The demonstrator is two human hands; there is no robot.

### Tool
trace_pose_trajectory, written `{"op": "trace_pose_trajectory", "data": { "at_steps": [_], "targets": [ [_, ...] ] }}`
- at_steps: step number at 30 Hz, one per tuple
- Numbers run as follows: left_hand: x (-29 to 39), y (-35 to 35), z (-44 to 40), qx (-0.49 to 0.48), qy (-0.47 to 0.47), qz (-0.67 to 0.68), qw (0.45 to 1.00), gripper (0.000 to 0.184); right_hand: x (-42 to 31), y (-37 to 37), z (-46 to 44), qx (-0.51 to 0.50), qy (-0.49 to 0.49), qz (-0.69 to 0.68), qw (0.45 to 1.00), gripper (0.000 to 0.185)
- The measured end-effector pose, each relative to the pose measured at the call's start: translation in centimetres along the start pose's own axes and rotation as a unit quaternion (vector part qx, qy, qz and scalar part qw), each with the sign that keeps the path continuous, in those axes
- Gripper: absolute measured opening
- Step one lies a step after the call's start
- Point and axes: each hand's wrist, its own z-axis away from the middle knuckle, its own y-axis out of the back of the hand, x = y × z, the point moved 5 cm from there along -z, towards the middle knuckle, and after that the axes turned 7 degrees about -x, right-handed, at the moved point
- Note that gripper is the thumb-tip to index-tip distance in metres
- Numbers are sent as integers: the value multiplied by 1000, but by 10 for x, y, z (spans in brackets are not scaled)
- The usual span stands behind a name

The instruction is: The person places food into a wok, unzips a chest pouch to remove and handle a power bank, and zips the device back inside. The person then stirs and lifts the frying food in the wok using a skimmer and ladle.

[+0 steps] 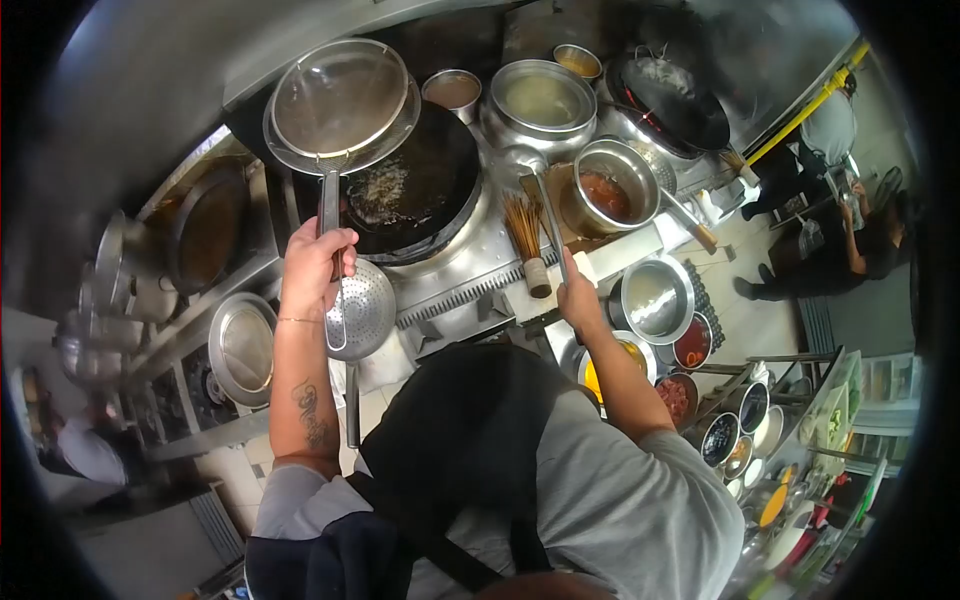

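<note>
Watching remotely, I see the left hand (320, 258), fingers wrapped around the handle of a round silver wire-mesh strainer (340, 100); its long axis points forward, mesh overlapping the far-left rim of a round black wok (450, 165). Open room remains rightward inside that rim. The right hand (578, 300) grips a long-handled metal ladle (553, 220), angled forward-left, just beside a brown bristle brush (524, 228).

Round, pale-rimmed mesh strainer (342, 95), left of a slanted metal ladle (551, 213)
</note>
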Motion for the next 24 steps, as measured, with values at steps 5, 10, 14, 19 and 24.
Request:
{"op": "trace_pose_trajectory", "data": {
  "at_steps": [5, 10, 14, 19, 24],
  "targets": [
    [-20, -35, -18, -28, 29, -41, 998, 44, 59, -46, -28, -2, -18, 1, 1000, 83],
    [-91, -114, -43, -117, 104, -83, 984, 15, 58, -29, -4, 126, 50, 80, 988, 63],
    [-146, -200, -55, -237, 112, -104, 959, 12, 61, 4, 42, 180, 66, -2, 981, 58],
    [-214, -289, -73, -319, 127, -52, 938, 15, 107, 13, 99, 183, 26, -91, 979, 53],
    [-260, -355, -62, -237, 147, -8, 960, 18, 157, -2, 148, 149, -74, -157, 974, 52]
  ]
}}
